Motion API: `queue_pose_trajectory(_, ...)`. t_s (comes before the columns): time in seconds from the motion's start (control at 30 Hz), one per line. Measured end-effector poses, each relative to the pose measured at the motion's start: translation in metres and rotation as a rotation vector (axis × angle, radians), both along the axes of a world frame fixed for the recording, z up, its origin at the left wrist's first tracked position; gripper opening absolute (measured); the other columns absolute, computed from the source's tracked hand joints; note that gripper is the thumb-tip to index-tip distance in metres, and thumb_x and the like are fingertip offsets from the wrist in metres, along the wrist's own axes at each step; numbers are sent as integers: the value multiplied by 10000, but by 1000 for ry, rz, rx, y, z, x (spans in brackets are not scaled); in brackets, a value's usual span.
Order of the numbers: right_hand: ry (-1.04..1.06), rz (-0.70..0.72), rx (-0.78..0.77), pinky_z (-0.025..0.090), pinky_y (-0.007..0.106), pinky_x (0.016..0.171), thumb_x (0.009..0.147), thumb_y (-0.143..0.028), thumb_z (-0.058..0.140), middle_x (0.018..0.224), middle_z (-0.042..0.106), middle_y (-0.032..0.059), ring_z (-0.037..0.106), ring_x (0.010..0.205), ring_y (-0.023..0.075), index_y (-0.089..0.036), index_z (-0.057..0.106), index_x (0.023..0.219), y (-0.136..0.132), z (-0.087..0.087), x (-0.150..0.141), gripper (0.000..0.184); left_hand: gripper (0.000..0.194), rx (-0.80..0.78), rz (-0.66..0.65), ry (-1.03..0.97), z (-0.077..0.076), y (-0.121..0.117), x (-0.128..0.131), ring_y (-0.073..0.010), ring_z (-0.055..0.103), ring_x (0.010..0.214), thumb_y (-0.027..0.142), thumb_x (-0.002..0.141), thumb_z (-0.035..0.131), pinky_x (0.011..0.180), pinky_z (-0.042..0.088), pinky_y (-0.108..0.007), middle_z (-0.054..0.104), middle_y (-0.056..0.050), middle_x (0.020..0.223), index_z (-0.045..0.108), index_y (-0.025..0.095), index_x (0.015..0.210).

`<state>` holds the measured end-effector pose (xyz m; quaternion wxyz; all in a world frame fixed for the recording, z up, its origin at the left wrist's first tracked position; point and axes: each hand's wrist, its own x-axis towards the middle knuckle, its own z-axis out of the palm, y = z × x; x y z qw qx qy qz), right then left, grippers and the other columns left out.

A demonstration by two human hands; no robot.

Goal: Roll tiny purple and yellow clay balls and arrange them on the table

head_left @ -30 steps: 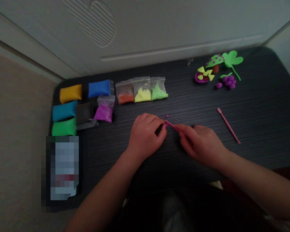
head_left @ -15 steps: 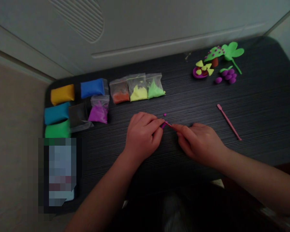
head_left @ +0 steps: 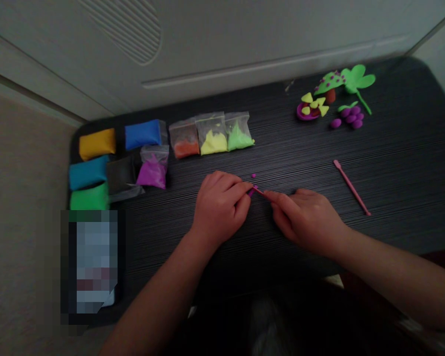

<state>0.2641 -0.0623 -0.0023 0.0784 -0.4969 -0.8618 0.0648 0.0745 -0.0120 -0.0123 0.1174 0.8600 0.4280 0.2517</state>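
My left hand (head_left: 222, 205) is closed, its thumb and forefinger pinching a thin strip of purple clay (head_left: 251, 192) against the table. Between the fingers of my right hand (head_left: 306, 217) is a slim pink modelling tool (head_left: 260, 191); its tip lies across the clay strip, right by my left fingertips. A small purple clay bit (head_left: 253, 175) sits on the table just beyond the fingertips. To the right of my right hand lies a second pink modelling tool (head_left: 352, 188). Part of the strip is hidden under my left fingers.
Bags of brown clay (head_left: 186, 147), yellow clay (head_left: 213, 142), light green clay (head_left: 239, 138) and purple clay (head_left: 153, 170) stand beyond my left hand, with more packs leftward. Clay grapes (head_left: 352, 117), a purple bowl (head_left: 303, 115) and a green clay flower (head_left: 354, 81) are at the back right of the dark table (head_left: 404, 148).
Both hands stay in almost the same pose. Slightly more purple clay shows beside the tool's tip. The whole view has shifted a little.
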Motion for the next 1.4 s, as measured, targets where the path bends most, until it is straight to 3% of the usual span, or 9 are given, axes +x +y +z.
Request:
queue_pose_trajectory(0.67, -82, -22, 26, 320, 310, 616, 852, -240, 400, 649, 638, -23, 573, 563, 148, -156, 486, 1163, -6, -2, -3, 333, 170, -45, 18, 64, 2, -1, 2, -159, 519, 795, 193, 801, 450, 752, 401, -329, 630, -20, 799, 619, 174, 792)
queue_pose_trajectory(0.9, -79, -51, 13, 319, 313, 618, 858, -242, 384, 658, 648, -23, 587, 580, 154, -169, 495, 1155, -2, -1, -9, 326, 233, -59, 42, 311, 13, -4, 6, -203, 493, 796, 369, 800, 454, 716, 372, -366, 599, -45, 786, 581, 177, 765)
queue_pose_trajectory(1.4, 25, -137, 9, 369, 288, 634, 855, -247, 389, 734, 671, 6, 575, 607, 153, -185, 497, 1151, 3, 3, 0, 321, 165, -24, -25, 292, 14, -8, 5, -193, 501, 803, 269, 810, 459, 721, 377, -362, 617, -43, 811, 589, 175, 772)
